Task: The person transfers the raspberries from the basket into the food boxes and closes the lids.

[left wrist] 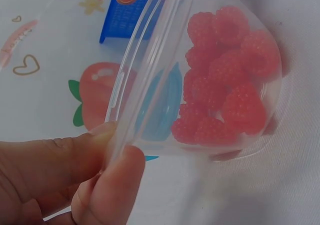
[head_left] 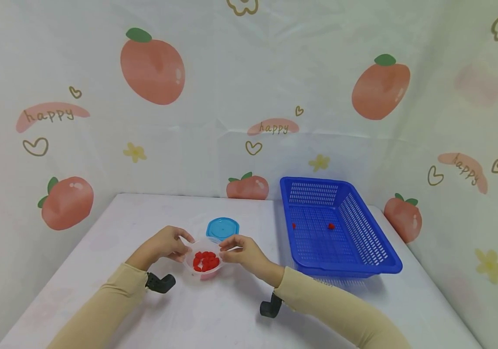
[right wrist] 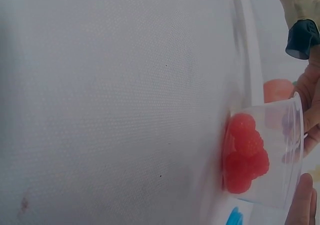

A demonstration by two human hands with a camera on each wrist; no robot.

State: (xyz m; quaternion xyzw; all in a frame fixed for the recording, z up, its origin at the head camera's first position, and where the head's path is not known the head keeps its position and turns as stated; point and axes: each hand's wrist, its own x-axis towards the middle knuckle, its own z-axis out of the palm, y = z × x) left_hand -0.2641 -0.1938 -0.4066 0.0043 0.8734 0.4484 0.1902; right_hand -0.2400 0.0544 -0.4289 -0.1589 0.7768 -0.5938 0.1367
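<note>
A clear plastic tub (head_left: pixel 189 261) of red raspberries (head_left: pixel 205 261) stands on the table, uncovered. My left hand (head_left: pixel 166 246) pinches its rim on the left, thumb and fingers on either side of the edge in the left wrist view. At the opposite side, my right hand (head_left: pixel 249 255) has its fingertips close by the rim, loosely bent; whether they touch it is unclear. Through the tub wall, the raspberries (right wrist: pixel 245 155) show piled at the bottom in the right wrist view. Just behind the tub lies a blue lid (head_left: pixel 223 228).
A blue slotted basket (head_left: pixel 368 265) stands to the right, with two small red pieces (head_left: pixel 331 226) visible inside. The white table (head_left: pixel 153 213) meets a printed cloth backdrop (head_left: pixel 196 160) at the back and sides. Black wrist cameras (head_left: pixel 160 283) hang below both wrists.
</note>
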